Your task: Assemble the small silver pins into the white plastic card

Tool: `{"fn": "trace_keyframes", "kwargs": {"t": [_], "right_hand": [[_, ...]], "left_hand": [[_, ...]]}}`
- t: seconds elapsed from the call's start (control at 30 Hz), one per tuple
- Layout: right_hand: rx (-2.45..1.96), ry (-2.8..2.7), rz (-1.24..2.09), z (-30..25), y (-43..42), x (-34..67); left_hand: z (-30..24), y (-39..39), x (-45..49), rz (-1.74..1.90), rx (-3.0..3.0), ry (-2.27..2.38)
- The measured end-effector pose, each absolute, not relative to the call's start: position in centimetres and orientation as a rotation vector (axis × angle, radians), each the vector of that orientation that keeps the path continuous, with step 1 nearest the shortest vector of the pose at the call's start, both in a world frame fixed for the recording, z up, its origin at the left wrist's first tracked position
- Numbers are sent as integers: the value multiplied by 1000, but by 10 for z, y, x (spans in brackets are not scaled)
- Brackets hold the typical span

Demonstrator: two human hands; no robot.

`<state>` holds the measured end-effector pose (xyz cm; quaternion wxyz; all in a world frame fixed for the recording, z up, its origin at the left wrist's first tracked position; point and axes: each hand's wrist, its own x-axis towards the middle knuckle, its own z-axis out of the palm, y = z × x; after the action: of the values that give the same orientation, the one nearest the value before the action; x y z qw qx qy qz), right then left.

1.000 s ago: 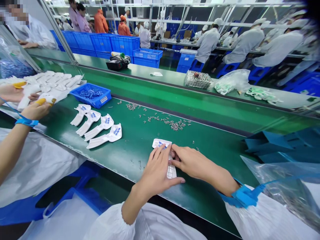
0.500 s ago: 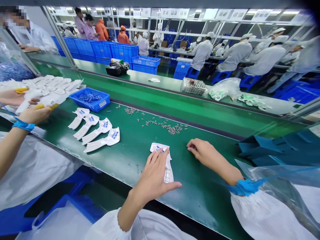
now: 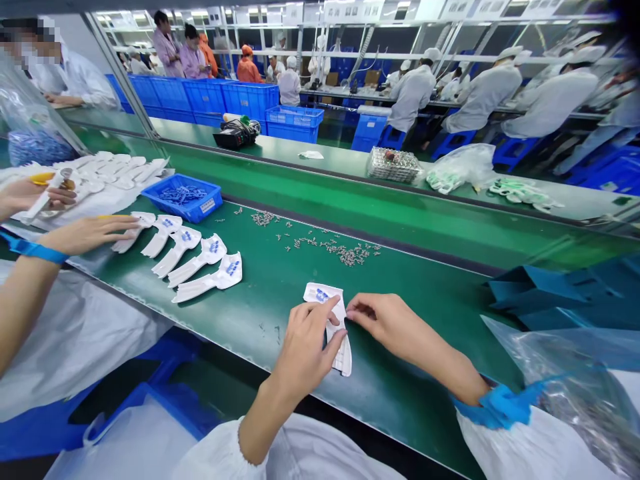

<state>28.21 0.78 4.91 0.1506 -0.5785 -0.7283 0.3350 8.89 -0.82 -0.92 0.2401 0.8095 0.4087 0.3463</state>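
My left hand (image 3: 305, 350) lies over a white moulded plastic piece (image 3: 341, 353) with blue parts at its wide end, gripping it on the green conveyor belt (image 3: 400, 253). Fingertips of my right hand (image 3: 395, 327) meet the piece's edge from the right. Part of the piece is hidden under my left hand. Farther left, a row of several similar pieces (image 3: 207, 260) lies on the belt. A co-worker's hand (image 3: 87, 235) rests at the row's end, and their other hand (image 3: 43, 195) holds another piece.
A blue crate (image 3: 183, 198) of small blue parts stands on the belt, and small silver parts (image 3: 340, 250) lie scattered beyond my hands. A heap of white pieces (image 3: 105, 177) lies at the left. Teal sheets (image 3: 545, 293) and a clear plastic bag (image 3: 565, 380) are at the right.
My right hand has moved left from beside the piece to its edge. The co-worker's hand has reached right, and the row has gained a piece at its left end.
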Motion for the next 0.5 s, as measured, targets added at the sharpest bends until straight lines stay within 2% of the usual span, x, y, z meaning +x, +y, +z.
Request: {"fn": "trace_keyframes", "kwargs": {"t": [0.23, 0.37, 0.5], "right_hand": [[-1450, -2093, 493, 11, 8, 298], [-1333, -2092, 402, 2, 7, 302], [-1292, -2181, 441, 18, -1, 294]], "left_hand": [[-7, -5, 97, 762, 2379, 1193], [-3, -2, 93, 928, 2083, 1155], [-2, 1, 89, 1213, 1619, 1154]]}}
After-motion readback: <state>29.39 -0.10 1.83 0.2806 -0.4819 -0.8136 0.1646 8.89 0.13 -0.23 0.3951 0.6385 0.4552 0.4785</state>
